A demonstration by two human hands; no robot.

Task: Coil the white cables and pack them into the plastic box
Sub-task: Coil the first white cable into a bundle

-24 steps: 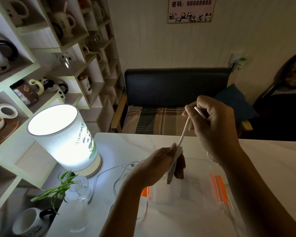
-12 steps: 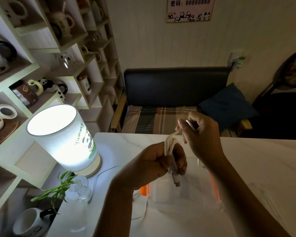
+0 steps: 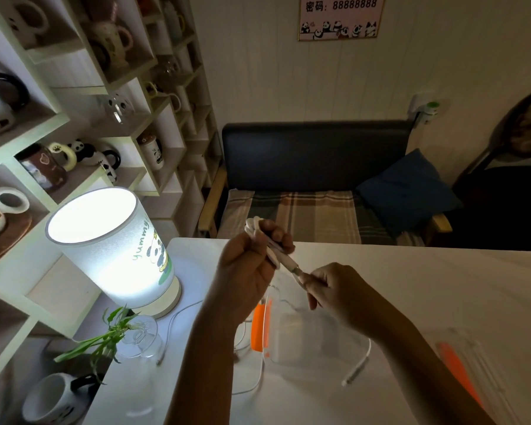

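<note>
Nearest the camera, two bare forearms are seen reaching out over a pale, smooth counter (image 3: pixel 442 286). A clear plastic box (image 3: pixel 313 338) with an orange latch (image 3: pixel 259 328) is set on the counter below the hands, toward its left edge; its contents cannot be made out. A second clear piece with an orange strip (image 3: pixel 460 372), perhaps the lid, lies near the right forearm. Loose white cables (image 3: pixel 259 378) are trailed across the counter beside and under the box, one plug end (image 3: pixel 354 374) being seen just right of it.

Above the box, a folded bundle of white cable (image 3: pixel 269 243) is gripped in the closed left hand (image 3: pixel 246 268), a rounded loop sticking out at the top of the fist. The bundle's long axis is slanted, from upper left down to lower right, where its plug end (image 3: pixel 290 265) is pinched between the fingertips of the right hand (image 3: pixel 334 289), which is curled narrowly around it.

At the left edge of the counter a lit cylindrical lamp (image 3: pixel 114 250) with a panda drawing is stood, with a glass vase (image 3: pixel 141 332) holding green shoots in front of it, and a mug (image 3: pixel 56 400) lower down. Farther off, shelves (image 3: pixel 83 124) of ceramic mugs are ranged at the left, and a dark bench (image 3: pixel 316 154) with a plaid cushion is placed against a white panelled wall.
</note>
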